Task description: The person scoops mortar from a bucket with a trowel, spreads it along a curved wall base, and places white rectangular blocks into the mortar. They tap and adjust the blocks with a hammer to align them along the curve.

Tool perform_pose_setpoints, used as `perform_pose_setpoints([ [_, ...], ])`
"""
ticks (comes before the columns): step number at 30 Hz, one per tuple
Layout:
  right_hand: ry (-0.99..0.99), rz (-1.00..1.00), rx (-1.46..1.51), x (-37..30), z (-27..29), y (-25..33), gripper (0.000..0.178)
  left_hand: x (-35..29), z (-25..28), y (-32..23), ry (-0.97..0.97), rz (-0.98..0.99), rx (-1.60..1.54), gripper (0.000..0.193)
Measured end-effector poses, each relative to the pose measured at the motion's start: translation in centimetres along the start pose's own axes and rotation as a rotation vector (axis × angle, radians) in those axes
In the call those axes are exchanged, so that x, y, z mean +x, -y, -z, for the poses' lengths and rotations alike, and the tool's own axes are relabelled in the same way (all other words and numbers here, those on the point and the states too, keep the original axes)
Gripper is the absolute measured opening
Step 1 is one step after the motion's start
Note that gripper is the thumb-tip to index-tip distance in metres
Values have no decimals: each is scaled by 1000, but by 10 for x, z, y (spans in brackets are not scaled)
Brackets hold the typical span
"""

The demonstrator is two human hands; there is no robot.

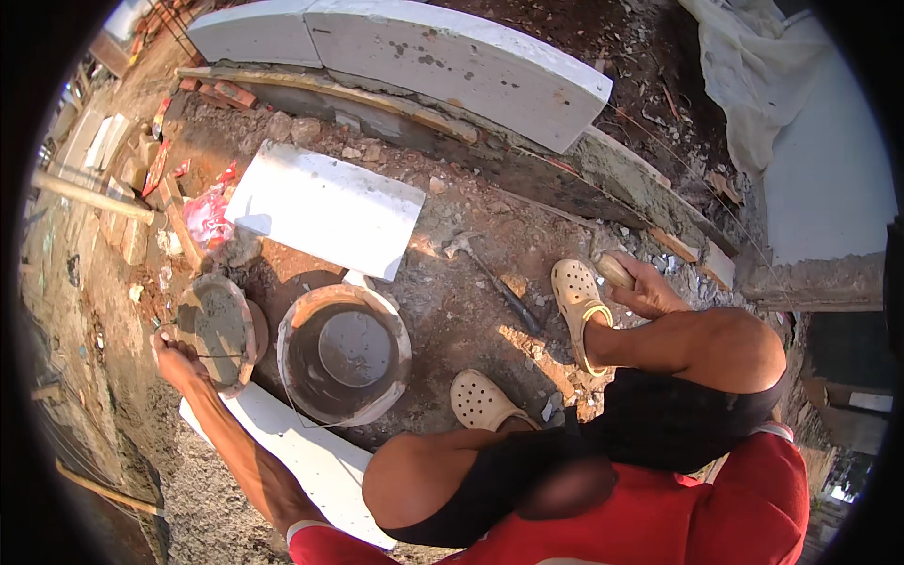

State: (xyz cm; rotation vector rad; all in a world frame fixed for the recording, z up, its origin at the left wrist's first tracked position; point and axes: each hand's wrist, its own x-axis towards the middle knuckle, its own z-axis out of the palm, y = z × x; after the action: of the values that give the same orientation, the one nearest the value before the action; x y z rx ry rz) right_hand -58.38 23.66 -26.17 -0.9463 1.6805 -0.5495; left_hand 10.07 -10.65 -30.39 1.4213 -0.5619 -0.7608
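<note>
At the left, my left hand [181,363] is closed at the rim of a small bucket [257,330] of grey mortar [218,325], where its thin wire handle [218,356] meets my fingers. The bucket looks tilted. Beside it stands a larger mortar-stained bucket [403,353], with a grey wet layer at its bottom. On the right, my right hand [645,287] is closed around a rounded tan thing [614,271], next to my foot in a beige clog [573,294]. That thing's far end is hard to make out.
A hammer [508,299] with a dark handle lies on the dirt ahead of my feet. White blocks lie on the ground [325,202] and beside my left arm [311,466]. Ahead runs a low wall of white blocks [452,66] with a wooden batten [348,89] along it.
</note>
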Motion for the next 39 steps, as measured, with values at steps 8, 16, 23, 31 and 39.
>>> perform_pose_setpoints([
  [8,-425,-39,194,-132,34,-4,64,17,-14,-86,-4,104,54,28],
  [16,-427,-117,-23,-109,62,-91,58,-73,-41,-223,233,-109,208,22],
  [23,-625,-202,-228,-53,61,-137,63,-187,-81,-300,601,-176,162,16],
  [31,-661,211,-351,28,113,-120,54,-327,-185,-229,1057,223,186,29],
  [39,-103,17,841,27,149,-101,35,-462,-256,-83,1125,574,448,27],
])
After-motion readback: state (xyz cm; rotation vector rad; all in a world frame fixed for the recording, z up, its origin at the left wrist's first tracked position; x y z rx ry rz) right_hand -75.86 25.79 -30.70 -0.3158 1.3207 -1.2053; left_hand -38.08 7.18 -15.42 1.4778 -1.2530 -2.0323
